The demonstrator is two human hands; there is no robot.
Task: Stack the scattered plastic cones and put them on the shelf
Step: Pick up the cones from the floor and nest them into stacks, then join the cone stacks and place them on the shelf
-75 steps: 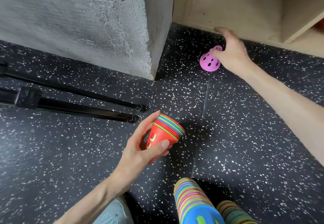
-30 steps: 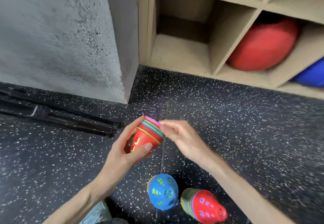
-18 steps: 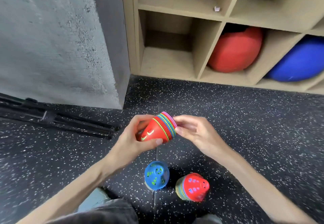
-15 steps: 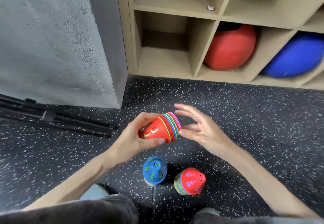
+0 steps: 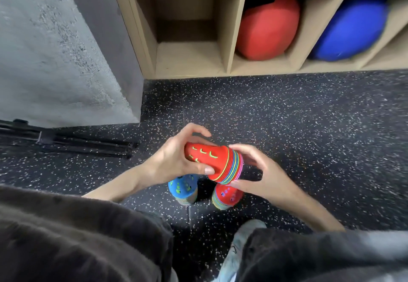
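I hold a stack of nested plastic cones [image 5: 217,160], red outside with coloured rims, lying on its side at mid-frame. My left hand [image 5: 174,160] grips its narrow end, thumb along the side. My right hand [image 5: 258,171] curls its fingers round the wide rim end. Below them two more cone stacks stand on the floor: a blue-topped stack [image 5: 183,188] and a red-topped stack [image 5: 227,195]. The wooden shelf [image 5: 229,38] stands ahead, and its lower left cubby [image 5: 187,58] holds nothing.
A red ball [image 5: 267,27] and a blue ball [image 5: 351,27] fill the cubbies to the right. A grey concrete pillar [image 5: 66,49] stands on the left, with black tripod legs [image 5: 72,142] lying at its foot. My knees fill the bottom of the view above the speckled black floor [image 5: 309,127].
The pink cone from the floor went onto the held stack. The stack has tipped onto its side, my right hand has closed round its rim, and the view has drawn nearer the shelf.
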